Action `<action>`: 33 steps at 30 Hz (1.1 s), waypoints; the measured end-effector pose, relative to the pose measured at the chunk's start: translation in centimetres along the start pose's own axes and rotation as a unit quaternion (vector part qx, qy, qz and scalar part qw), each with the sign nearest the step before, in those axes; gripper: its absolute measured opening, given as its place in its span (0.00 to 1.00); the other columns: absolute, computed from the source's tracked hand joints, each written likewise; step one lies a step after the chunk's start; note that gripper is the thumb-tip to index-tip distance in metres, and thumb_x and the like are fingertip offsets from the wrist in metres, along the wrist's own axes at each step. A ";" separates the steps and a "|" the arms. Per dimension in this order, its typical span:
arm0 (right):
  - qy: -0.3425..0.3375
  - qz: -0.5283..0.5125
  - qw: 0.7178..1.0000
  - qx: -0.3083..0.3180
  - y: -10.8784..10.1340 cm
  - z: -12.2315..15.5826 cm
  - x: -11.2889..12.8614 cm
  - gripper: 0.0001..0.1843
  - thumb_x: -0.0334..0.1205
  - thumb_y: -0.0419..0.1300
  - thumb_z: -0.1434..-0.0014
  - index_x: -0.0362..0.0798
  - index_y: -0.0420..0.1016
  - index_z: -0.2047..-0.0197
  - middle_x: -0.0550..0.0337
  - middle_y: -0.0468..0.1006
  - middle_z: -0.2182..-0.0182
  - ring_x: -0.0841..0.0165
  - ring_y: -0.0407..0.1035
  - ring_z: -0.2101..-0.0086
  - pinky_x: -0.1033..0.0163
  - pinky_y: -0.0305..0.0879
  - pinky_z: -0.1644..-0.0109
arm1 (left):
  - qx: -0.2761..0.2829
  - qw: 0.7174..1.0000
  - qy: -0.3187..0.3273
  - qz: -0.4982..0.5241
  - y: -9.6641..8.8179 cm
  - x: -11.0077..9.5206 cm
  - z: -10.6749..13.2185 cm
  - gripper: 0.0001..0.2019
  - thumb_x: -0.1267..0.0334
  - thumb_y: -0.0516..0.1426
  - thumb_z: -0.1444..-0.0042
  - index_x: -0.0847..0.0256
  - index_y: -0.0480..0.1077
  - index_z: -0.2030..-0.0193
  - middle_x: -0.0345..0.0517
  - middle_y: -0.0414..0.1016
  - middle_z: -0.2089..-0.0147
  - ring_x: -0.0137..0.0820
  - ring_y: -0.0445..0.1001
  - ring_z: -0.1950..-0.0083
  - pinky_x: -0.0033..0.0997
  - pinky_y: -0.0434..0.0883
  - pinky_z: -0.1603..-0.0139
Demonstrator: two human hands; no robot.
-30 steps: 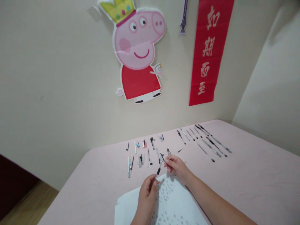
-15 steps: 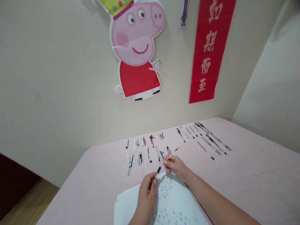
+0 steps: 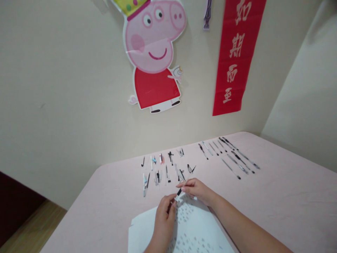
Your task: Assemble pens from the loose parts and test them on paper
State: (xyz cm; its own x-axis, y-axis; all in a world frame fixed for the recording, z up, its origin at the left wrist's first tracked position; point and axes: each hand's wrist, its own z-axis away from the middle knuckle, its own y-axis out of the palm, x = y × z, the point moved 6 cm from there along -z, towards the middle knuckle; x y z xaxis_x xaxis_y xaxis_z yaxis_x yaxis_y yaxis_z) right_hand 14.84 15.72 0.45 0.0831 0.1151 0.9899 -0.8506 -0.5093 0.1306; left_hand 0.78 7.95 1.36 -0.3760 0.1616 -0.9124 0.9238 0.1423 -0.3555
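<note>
Pink tablecloth (image 3: 276, 203) over a table set in a cream-walled corner. Left hand (image 3: 164, 219) pinches the lower end of a small pen piece (image 3: 178, 193) between thumb and fingertips; right hand (image 3: 196, 189) closes its fingertips on the upper end, just past the black tip. Both hands meet above the far edge of a white sheet (image 3: 189, 232) covered in small grey marks.

Judgement: the two halves look about to be joined or parted; keeping both grips close to the joint and working over the sheet should stop small bits rolling off.

Beyond the hands: a cluster of loose pen parts (image 3: 163, 168), then a row of whole pens (image 3: 231, 156) well apart to the right. Wall carries a pig cartoon cutout (image 3: 154, 56) and a red banner (image 3: 235, 56).

Against half a second ago: the right hand has dropped nearer the left, and the thin pale rod it held up no longer shows.
</note>
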 end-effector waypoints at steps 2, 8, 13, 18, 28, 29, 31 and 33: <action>0.002 -0.004 1.000 0.007 0.1 0.1 0.1 0.22 0.54 0.67 0.56 0.41 0.79 0.69 0.60 0.76 0.76 0.80 0.50 0.83 0.68 0.46 0.78 | 0.000 1.000 -0.004 0.013 0.0 -0.1 -0.1 0.12 0.60 0.54 0.44 0.60 0.74 0.58 0.51 0.76 0.59 0.40 0.73 0.56 0.39 0.68 0.55; -0.030 0.019 0.999 -0.026 -1.8 -0.3 -0.1 0.20 0.50 0.66 0.53 0.44 0.78 0.61 0.56 0.76 0.67 0.73 0.63 0.75 0.67 0.60 0.73 | -0.038 0.996 -0.052 0.066 -0.4 0.6 -0.3 0.14 0.56 0.58 0.49 0.61 0.75 0.59 0.52 0.78 0.58 0.41 0.74 0.55 0.39 0.68 0.52; -0.192 0.251 0.926 -0.207 -6.4 -0.2 1.6 0.12 0.39 0.57 0.47 0.49 0.79 0.61 0.53 0.75 0.63 0.62 0.68 0.59 0.54 0.66 0.53 | -0.061 0.989 -0.084 0.103 -0.6 1.4 -0.2 0.17 0.53 0.61 0.53 0.61 0.76 0.60 0.52 0.78 0.59 0.41 0.74 0.56 0.39 0.69 0.52; -0.209 0.459 0.843 -0.190 -6.8 -0.3 1.1 0.22 0.32 0.51 0.44 0.50 0.73 0.47 0.52 0.68 0.43 0.59 0.57 0.42 0.47 0.53 0.39 | -0.065 0.980 -0.115 0.149 -0.4 1.6 -0.2 0.19 0.51 0.61 0.53 0.62 0.75 0.59 0.49 0.78 0.64 0.36 0.74 0.62 0.34 0.70 0.59; -0.181 0.552 0.805 -0.121 -4.8 -0.2 0.5 0.22 0.28 0.49 0.43 0.47 0.73 0.48 0.51 0.71 0.45 0.61 0.64 0.46 0.48 0.54 0.40 | -0.063 0.966 -0.138 0.208 0.0 2.0 0.2 0.20 0.49 0.62 0.54 0.62 0.73 0.59 0.44 0.75 0.69 0.31 0.72 0.68 0.31 0.70 0.63; -0.184 0.549 0.806 -0.124 -4.9 -0.2 0.6 0.23 0.26 0.49 0.45 0.47 0.74 0.48 0.51 0.72 0.46 0.61 0.65 0.48 0.49 0.57 0.41 | -0.063 0.965 -0.141 0.210 0.0 2.1 0.3 0.21 0.49 0.62 0.54 0.62 0.73 0.59 0.44 0.75 0.70 0.31 0.72 0.68 0.32 0.70 0.63; -0.189 0.541 0.809 -0.127 -4.8 -0.1 0.7 0.25 0.23 0.50 0.47 0.48 0.75 0.50 0.51 0.74 0.48 0.61 0.67 0.51 0.51 0.61 0.45 | -0.065 0.964 -0.145 0.212 0.0 2.2 0.4 0.21 0.48 0.62 0.55 0.62 0.73 0.59 0.44 0.75 0.70 0.31 0.72 0.69 0.32 0.70 0.63; -0.198 0.531 0.813 -0.135 -4.8 0.1 0.8 0.26 0.22 0.50 0.49 0.48 0.75 0.50 0.51 0.75 0.50 0.61 0.67 0.52 0.52 0.62 0.46 | -0.069 0.964 -0.147 0.210 -0.1 2.2 0.5 0.22 0.48 0.63 0.55 0.62 0.73 0.59 0.44 0.75 0.70 0.31 0.72 0.69 0.32 0.70 0.64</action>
State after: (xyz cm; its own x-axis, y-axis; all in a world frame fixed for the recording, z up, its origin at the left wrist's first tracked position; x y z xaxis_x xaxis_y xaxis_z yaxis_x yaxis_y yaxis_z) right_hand 19.05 18.21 0.65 -0.6576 -0.5772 0.4842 -0.6305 0.0699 -0.7730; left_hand -0.11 7.85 -0.72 0.0850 -0.0473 -0.9953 0.9640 0.2564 0.0702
